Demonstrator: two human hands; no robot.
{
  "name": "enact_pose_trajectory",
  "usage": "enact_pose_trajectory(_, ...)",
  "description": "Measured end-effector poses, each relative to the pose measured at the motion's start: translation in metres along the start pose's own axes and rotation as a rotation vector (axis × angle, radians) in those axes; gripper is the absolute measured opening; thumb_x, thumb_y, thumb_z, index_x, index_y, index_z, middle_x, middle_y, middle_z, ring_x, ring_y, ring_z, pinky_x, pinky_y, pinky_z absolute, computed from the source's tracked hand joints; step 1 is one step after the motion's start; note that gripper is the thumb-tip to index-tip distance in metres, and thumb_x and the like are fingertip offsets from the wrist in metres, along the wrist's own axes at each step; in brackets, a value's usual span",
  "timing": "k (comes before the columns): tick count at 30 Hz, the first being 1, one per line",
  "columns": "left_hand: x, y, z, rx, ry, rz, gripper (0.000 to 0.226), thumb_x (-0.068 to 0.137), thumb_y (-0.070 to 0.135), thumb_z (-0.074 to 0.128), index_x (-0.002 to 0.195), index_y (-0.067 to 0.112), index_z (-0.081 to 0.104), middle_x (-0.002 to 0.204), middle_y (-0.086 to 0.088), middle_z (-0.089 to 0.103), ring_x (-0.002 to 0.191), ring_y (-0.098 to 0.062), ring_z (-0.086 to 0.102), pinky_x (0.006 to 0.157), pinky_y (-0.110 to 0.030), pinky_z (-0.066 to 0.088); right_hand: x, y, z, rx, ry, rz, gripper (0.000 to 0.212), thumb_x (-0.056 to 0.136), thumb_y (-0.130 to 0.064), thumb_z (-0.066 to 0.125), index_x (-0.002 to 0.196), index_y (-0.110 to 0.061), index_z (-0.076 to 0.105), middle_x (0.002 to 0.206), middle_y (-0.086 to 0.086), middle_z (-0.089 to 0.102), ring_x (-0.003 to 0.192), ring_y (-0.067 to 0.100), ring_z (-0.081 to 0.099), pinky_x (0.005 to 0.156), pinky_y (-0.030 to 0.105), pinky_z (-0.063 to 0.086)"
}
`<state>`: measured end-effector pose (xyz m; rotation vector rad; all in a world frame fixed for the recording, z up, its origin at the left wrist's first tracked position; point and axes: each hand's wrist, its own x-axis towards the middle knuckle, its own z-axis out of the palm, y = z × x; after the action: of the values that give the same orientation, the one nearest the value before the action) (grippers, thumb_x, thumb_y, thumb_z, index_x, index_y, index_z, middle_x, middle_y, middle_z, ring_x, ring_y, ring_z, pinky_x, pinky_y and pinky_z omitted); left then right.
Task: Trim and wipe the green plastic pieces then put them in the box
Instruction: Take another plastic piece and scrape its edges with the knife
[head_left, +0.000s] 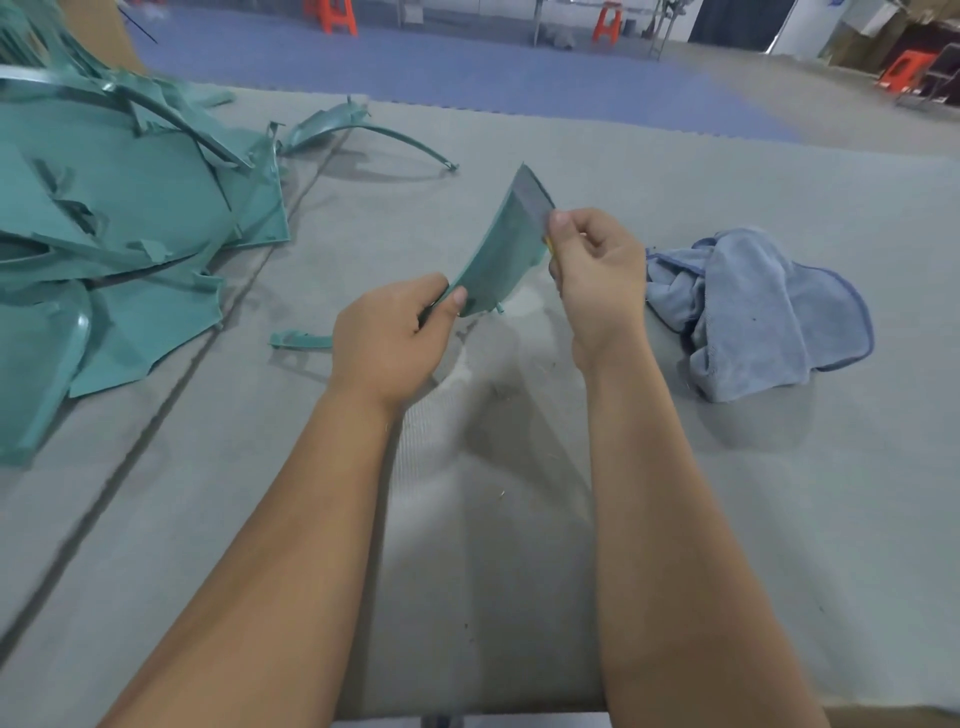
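Note:
A curved green plastic piece (506, 249) is held up above the grey mat. My left hand (392, 340) pinches its lower end between thumb and fingers. My right hand (592, 270) is curled at the piece's right edge, thumb against the plastic, gripping a small tool with a yellow sliver (549, 248) showing; most of the tool is hidden. A heap of green plastic pieces (124, 228) lies at the left. A blue cloth (753, 306) lies crumpled to the right of my right hand.
A thin green arc piece (363, 127) lies beyond the heap. A small green offcut (301, 340) rests on the grey foam mat (519, 519) by my left hand. A cardboard box corner (111, 31) shows top left. Orange stools (332, 15) stand on the far floor.

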<state>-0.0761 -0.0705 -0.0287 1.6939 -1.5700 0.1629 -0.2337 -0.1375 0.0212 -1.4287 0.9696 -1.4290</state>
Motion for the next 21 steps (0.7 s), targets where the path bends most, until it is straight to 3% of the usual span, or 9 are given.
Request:
enact_pose_trajectory(3, 0.001, -0.001, 0.000, 0.013, 0.005, 0.028, 0.041, 0.094, 0.041, 0.042, 0.062, 0.018, 0.029, 0.049, 0.003, 0.034, 0.052, -0.018, 0.037, 0.046, -0.030, 0.022, -0.001, -0.001, -0.004, 0.062, -0.239, 0.047, 0.027, 0.097, -0.012, 0.056, 0.071, -0.014, 0.059, 0.052, -0.001, 0.036, 0.044, 0.006, 0.028, 0.042, 0.014, 0.024)
enact_pose_trajectory(6, 0.001, -0.002, 0.000, -0.006, -0.004, 0.030, 0.041, 0.094, 0.043, 0.042, 0.065, 0.015, 0.036, 0.050, 0.002, 0.036, 0.054, -0.021, 0.042, 0.048, -0.033, 0.027, -0.004, -0.001, -0.002, -0.121, -0.479, 0.100, 0.026, 0.096, -0.012, 0.058, 0.071, -0.012, 0.060, 0.043, -0.009, 0.040, 0.042, 0.004, 0.033, 0.043, 0.012, 0.027)
enact_pose_trajectory(21, 0.003, -0.004, 0.003, -0.091, 0.013, -0.065, 0.043, 0.092, 0.047, 0.041, 0.063, 0.018, 0.030, 0.049, -0.001, 0.037, 0.052, -0.019, 0.042, 0.048, -0.033, 0.030, -0.005, 0.007, 0.019, 0.006, -0.253, 0.083, 0.026, 0.095, -0.014, 0.061, 0.070, -0.010, 0.064, 0.045, -0.011, 0.038, 0.045, 0.004, 0.031, 0.045, 0.014, 0.028)
